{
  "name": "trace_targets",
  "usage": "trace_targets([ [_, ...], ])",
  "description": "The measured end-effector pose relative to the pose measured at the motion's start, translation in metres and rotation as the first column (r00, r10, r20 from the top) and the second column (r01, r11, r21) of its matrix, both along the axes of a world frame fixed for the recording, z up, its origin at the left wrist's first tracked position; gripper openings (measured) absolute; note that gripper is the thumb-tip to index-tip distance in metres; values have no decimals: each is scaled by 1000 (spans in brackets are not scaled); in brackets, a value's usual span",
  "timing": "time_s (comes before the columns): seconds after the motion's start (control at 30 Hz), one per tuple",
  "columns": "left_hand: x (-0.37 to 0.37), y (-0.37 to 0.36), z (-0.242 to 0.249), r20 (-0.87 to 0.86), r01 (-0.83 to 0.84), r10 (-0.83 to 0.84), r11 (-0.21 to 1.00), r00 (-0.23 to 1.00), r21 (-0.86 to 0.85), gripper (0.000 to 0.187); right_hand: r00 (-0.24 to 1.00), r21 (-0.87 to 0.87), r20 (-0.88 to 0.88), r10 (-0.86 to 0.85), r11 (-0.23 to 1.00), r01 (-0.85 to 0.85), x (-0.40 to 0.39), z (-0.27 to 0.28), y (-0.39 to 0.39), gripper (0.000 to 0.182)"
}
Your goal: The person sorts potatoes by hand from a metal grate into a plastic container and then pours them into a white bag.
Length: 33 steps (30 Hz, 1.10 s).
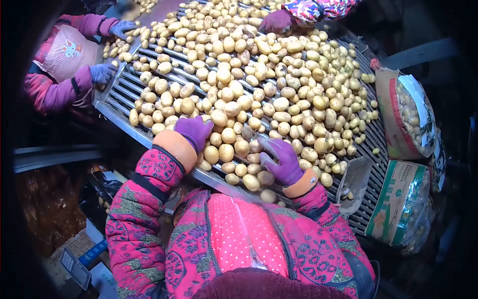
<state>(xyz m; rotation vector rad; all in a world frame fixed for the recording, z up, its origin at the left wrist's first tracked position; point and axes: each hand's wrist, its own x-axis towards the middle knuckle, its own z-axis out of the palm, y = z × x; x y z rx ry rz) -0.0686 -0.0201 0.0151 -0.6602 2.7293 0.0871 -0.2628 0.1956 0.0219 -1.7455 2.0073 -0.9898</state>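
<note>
Many potatoes [231, 108] of mixed sizes lie spread over a metal slatted table [127, 94]. My left hand [195, 131], in a purple glove, rests among them near the front edge, fingers bent over potatoes; whether it grips one is hidden. To the right, my right hand [281, 160], also purple-gloved, has its fingers and thumb apart, reaching left over the potatoes. Nothing shows held in it. Between the two hands sit several larger potatoes, and a darker one lies just beyond my right fingertips.
A co-worker's blue-gloved hands [103, 73] are at the left end. Another person's dark-gloved hand [277, 21] touches potatoes at the far side. At right are a metal scoop [354, 182], a filled bag [398, 117] and a green-and-brown box [396, 202]. A scale [74, 268] stands lower left.
</note>
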Motion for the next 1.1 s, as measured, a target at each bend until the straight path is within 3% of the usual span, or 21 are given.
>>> trace_targets([
  [0.1, -2, 0, 13, 6, 31, -32, 999, 999, 41, 38, 1000, 1, 22, 14, 1000, -14, 3, -7, -7, 39],
  [0.17, -4, -2, 13, -17, 53, -52, 998, 998, 41, 40, 997, -72, -49, 53, 996, -57, 6, -12, -14, 41],
  [0.37, 8, -4, -2, -107, 6, -2, 1000, 994, 30, 47, 980, -75, -185, 72, 993, -88, 10, -2, -45, 45],
  [0.43, 23, -11, -8, -344, -197, 235, 970, 909, 143, 54, 968, -49, -223, 115, 990, -129, 15, -6, -60, 42],
  [0.47, 36, -12, -9, -547, -227, 329, 942, 770, 247, 59, 967, -60, -224, 118, 989, -135, 19, -5, -65, 42],
  [0.5, 48, -12, -13, -566, -158, 603, 750, 563, 642, 60, 930, 130, -325, 172, 982, -136, 25, -3, -72, 42],
  [0.53, 60, -10, -17, -425, 31, 834, 444, 351, 896, 62, 879, 311, -410, 244, 943, -117, 31, -2, -79, 43],
  [0.57, 73, -8, -4, -290, 194, 906, 239, 307, 952, 58, 822, 260, -521, 230, 960, -105, 38, -9, -85, 37],
  [0.6, 81, -3, -1, -183, 285, 942, 100, 282, 953, 74, 820, 241, -521, 237, 962, -125, 44, -15, -94, 37],
  [0.67, 96, 25, 25, 105, 430, 969, -196, 226, 881, 77, 795, 369, -531, 294, 925, -95, 54, -21, -110, 32],
  [0.7, 102, 35, 27, 140, 482, 966, -232, 218, 845, 76, 812, 320, -510, 283, 939, -127, 56, -18, -114, 20],
  [0.77, 109, 52, 25, 220, 601, 950, -310, 221, 737, 75, 820, 287, -507, 266, 949, -131, 59, -17, -111, 20],
  [0.8, 110, 59, 22, 263, 614, 939, -344, 222, 710, 60, 829, 267, -503, 245, 956, -121, 58, -15, -107, 20],
  [0.87, 110, 77, 14, 500, 594, 861, -450, 92, 667, 42, 847, 350, -444, 292, 927, -137, 47, -13, -99, 25],
  [0.93, 107, 83, -4, 586, 418, 810, -545, 37, 727, 39, 961, 105, -216, 170, 983, -151, 39, -15, -87, 35],
  [0.97, 99, 83, -1, 601, 426, 793, -580, 101, 694, 48, 994, 147, 45, 95, 984, -101, 39, -8, -83, 45],
  [1.0, 93, 85, 3, 600, 433, 794, -577, 97, 693, 48, 994, 147, 42, 103, 983, -108, 43, -4, -81, 45],
  [1.07, 81, 90, 13, 427, 330, 841, -528, 332, 783, 51, 952, -62, 299, 62, 997, -46, 52, 3, -76, 48],
  [1.1, 77, 93, 10, 397, 455, 828, -553, 397, 698, 65, 952, -140, 295, 79, 989, -39, 63, 10, -74, 48],
])
